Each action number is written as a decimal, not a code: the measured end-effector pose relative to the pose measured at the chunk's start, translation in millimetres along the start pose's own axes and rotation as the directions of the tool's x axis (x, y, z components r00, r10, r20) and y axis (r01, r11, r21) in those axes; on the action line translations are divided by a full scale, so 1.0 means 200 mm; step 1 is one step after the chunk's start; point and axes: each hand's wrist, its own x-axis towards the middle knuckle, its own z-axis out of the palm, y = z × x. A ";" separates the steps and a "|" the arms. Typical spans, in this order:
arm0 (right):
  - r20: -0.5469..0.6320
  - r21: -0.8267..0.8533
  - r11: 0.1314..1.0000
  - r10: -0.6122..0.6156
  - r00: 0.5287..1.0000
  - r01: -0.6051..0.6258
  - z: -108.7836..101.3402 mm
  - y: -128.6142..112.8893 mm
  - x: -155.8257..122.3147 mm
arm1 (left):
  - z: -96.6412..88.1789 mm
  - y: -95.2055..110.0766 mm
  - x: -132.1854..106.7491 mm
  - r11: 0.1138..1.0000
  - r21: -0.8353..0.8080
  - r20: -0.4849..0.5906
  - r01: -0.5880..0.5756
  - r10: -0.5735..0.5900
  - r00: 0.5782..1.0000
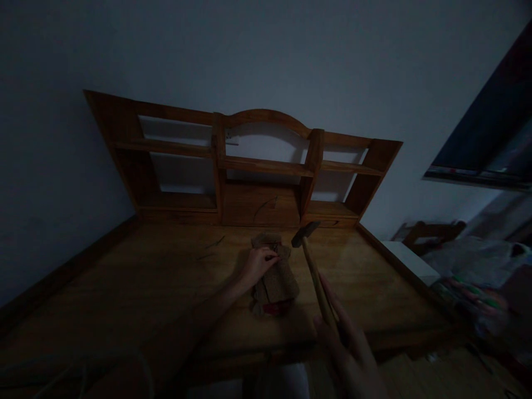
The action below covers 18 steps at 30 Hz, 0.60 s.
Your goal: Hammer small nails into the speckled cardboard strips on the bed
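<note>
My right hand is wrapped round the wooden handle of a hammer, whose dark head is raised to the right of a brown cloth bundle. On the upper part of that bundle rests my left hand, its thumb and fingertips pinched together. What the pinch holds is too small and dark to make out. Some red shows at the near end of the cloth. The hammer head does not touch the bundle.
The bundle lies on a wooden desk with raised side edges. A wooden shelf unit stands along its back, against the wall. Thin dark strips lie left of the bundle. At the right are a white box and plastic bags.
</note>
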 end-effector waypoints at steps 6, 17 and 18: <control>0.116 0.006 1.000 -0.007 0.993 0.007 0.03 0.01 0.02 | 0.00 -0.01 0.00 1.000 0.000 0.000 -0.016 0.016 1.000; 0.242 0.016 0.999 -0.051 0.969 0.048 0.08 0.07 0.07 | -0.01 0.02 0.00 0.999 0.030 0.043 0.030 -0.031 0.999; 0.230 0.002 0.999 -0.036 0.973 0.037 0.08 0.07 0.07 | -0.01 0.02 0.00 0.999 0.028 0.042 0.031 -0.032 0.999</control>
